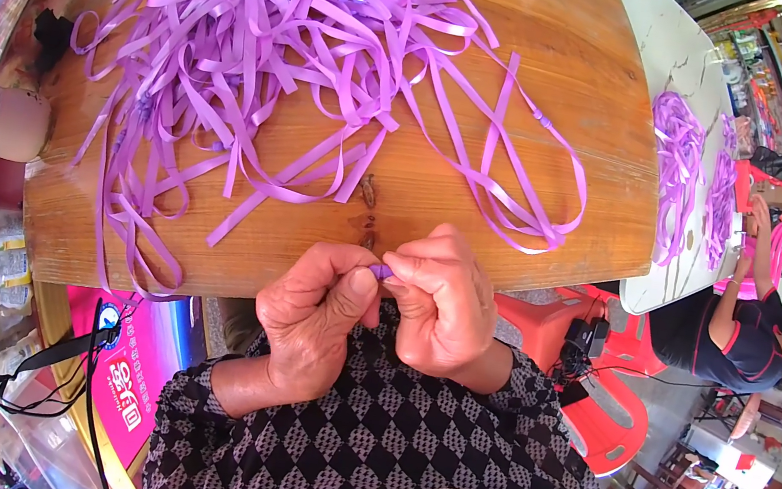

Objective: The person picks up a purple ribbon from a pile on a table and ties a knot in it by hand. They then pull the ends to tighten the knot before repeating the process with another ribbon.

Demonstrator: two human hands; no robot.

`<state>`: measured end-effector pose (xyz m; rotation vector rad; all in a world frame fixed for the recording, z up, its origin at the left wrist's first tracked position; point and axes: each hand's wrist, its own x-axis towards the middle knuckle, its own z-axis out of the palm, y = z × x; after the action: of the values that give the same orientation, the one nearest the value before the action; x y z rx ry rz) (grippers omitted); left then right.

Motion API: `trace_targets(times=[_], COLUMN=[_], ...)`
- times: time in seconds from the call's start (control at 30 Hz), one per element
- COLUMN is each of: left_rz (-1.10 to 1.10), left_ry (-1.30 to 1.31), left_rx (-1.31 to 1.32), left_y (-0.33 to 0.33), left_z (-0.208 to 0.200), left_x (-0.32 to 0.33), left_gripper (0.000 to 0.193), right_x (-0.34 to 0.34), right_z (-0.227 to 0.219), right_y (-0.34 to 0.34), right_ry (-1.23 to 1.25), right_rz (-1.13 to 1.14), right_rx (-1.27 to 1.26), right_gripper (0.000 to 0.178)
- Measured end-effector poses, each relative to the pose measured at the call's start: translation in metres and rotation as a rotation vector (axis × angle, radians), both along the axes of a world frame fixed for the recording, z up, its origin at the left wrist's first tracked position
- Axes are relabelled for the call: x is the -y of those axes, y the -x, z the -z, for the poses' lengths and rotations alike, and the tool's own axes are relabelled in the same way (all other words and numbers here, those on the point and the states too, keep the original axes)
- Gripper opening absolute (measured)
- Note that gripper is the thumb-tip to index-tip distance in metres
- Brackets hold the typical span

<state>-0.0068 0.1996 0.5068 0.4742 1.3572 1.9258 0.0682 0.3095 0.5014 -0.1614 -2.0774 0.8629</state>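
Just off the near edge of the wooden table, my left hand (312,312) and my right hand (438,300) meet, fingertips together. Pinched between the thumbs and forefingers of both is a small purple piece (381,270), mostly covered, so its exact kind cannot be made out. Ahead of my hands lies a large tangled heap of light purple ribbons (249,41), with darker purple bits on some of them. One ribbon loop (556,224) spreads out to the right of the heap, and other strands hang over the near left edge.
The wooden table (574,100) fills the middle. Beyond its right side, a white marbled table (673,287) carries more purple ribbon bundles (676,166). Red plastic chairs (613,419) stand at right, near a co-worker in a dark shirt (751,339). A pink printed panel (125,367) and black cables lie at left.
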Motion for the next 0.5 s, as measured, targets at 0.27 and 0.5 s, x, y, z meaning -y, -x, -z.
trace_targets(times=[0.27, 0.5], left_rz=[0.223, 0.331], left_ry=[0.076, 0.092], left_rx=[0.082, -0.095], left_y=[0.017, 0.023], left_z=[-0.015, -0.013], left_x=[0.004, 0.004], left_gripper=[0.014, 0.014], right_x=[-0.016, -0.032], right_z=[-0.017, -0.020], right_y=[-0.014, -0.014], right_ry=[0.727, 0.435], right_rz=[-0.315, -0.358], right_rx=[0.185, 0.202], right_gripper=[0.017, 0.019])
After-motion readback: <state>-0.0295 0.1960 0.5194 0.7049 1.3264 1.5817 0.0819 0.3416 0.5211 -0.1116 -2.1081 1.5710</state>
